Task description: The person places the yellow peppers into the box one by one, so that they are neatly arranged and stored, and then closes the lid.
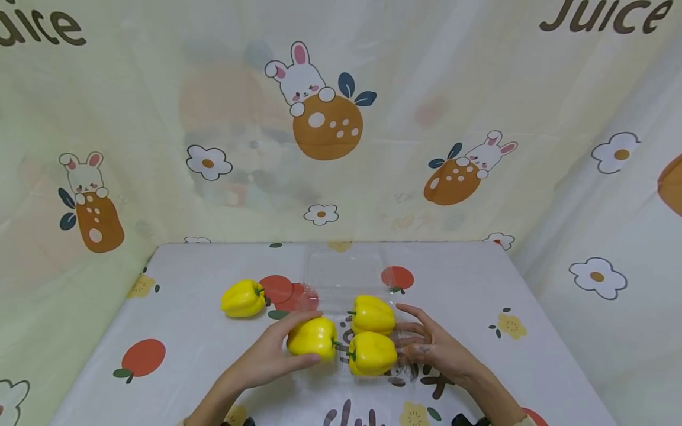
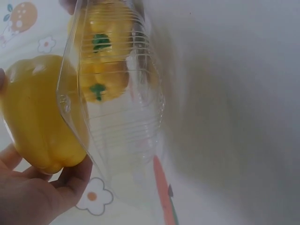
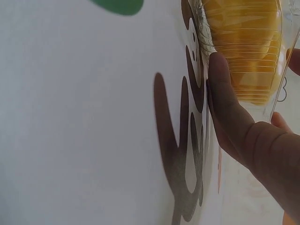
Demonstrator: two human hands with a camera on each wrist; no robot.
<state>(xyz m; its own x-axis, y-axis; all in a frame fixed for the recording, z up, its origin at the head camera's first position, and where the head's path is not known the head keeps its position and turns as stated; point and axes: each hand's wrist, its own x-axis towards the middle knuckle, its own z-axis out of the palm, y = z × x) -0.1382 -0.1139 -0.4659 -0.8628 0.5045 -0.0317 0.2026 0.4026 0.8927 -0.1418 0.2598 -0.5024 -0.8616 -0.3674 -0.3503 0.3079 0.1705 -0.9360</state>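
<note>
Left hand [image 1: 266,361] gripping yellow pepper [image 1: 312,338] at clear tray's [image 1: 341,278] nine o'clock; right hand [image 1: 434,346], fingers straight, pressing tray's three o'clock wall.

Staged recording booth: cartoon rabbit-and-orange "Juice" curtains [image 1: 330,112] enclose a bench [image 1: 469,284] draped in fruit-print cloth.

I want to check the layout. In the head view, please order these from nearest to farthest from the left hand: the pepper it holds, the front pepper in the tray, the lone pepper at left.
1. Held pepper, in the left hand.
2. Front tray pepper, just right.
3. Lone pepper, far left on the table.
</note>
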